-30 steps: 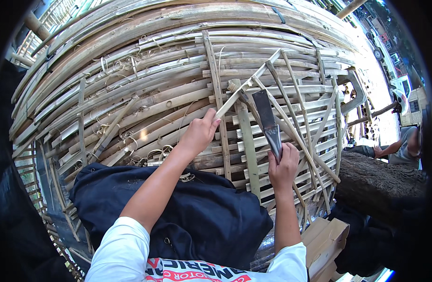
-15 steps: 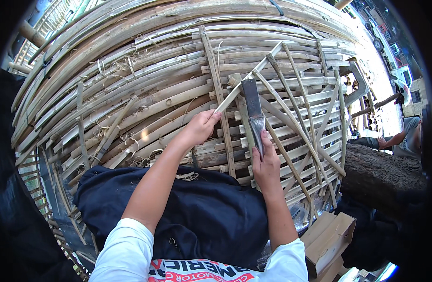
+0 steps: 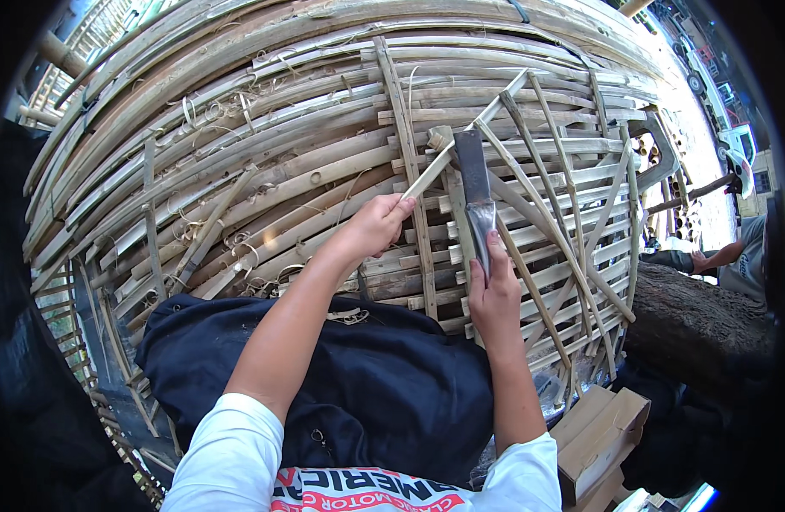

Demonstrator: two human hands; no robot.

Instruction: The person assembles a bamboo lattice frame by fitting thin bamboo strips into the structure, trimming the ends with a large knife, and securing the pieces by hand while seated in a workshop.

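Observation:
My left hand [image 3: 382, 224] is closed round the lower end of a pale bamboo strip [image 3: 431, 173]. The strip slants up to the right, passes behind the knife and reaches past it. In my right hand [image 3: 496, 294] is a broad knife [image 3: 472, 171], its dark blade pointing away from me. Its handle looks wrapped in shiny silver material, and my fingers cover the lower part. The blade lies against the strip beside an upright bamboo piece [image 3: 441, 138]. A dark blue cloth [image 3: 367, 384] covers my lap.
Stacked bamboo slats [image 3: 290, 183] fill the space ahead, with curled shavings on them. Several loose strips [image 3: 537, 192] lean crosswise at the right. A cardboard box [image 3: 601, 435] stands at lower right, below a thick log [image 3: 691, 320]. Another person [image 3: 738, 260] is at the far right.
The whole view has shifted slightly, so the scene sits a little farther right. Both hands keep their grips, and the blade and strip stay crossed at nearly the same place.

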